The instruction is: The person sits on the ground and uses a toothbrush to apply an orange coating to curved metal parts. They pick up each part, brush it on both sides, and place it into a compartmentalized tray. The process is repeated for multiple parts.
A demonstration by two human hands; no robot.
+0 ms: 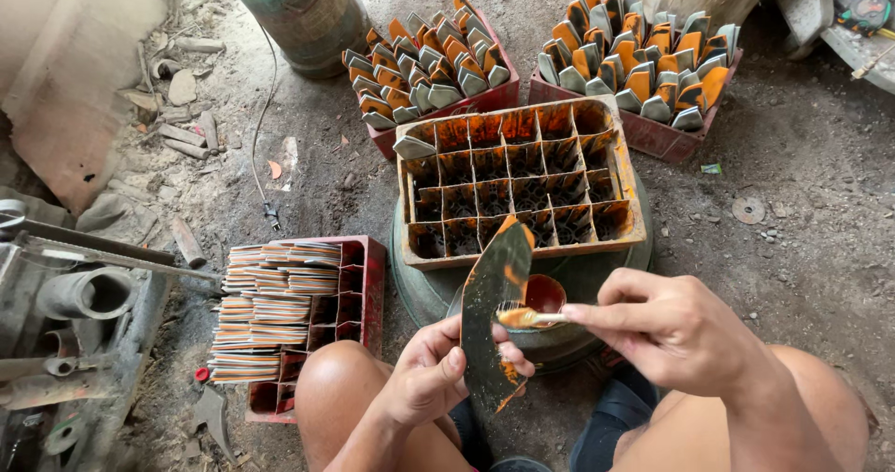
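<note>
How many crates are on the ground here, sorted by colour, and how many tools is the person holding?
Red crates: 3, one by the left knee, two at the back
Orange-stained crate: 1
Blade in the left hand: 1
Brush in the right hand: 1
Total: 6

Your dark blade-shaped metal piece (495, 315): held upright, slightly tilted, orange paint smeared along top edge and lower tip (middle bare, dark). Your small brush (527, 318): pale handle lying level, bristles loaded with orange, touching piece's right edge, just in front of small orange-filled bowl (545, 294).
</note>
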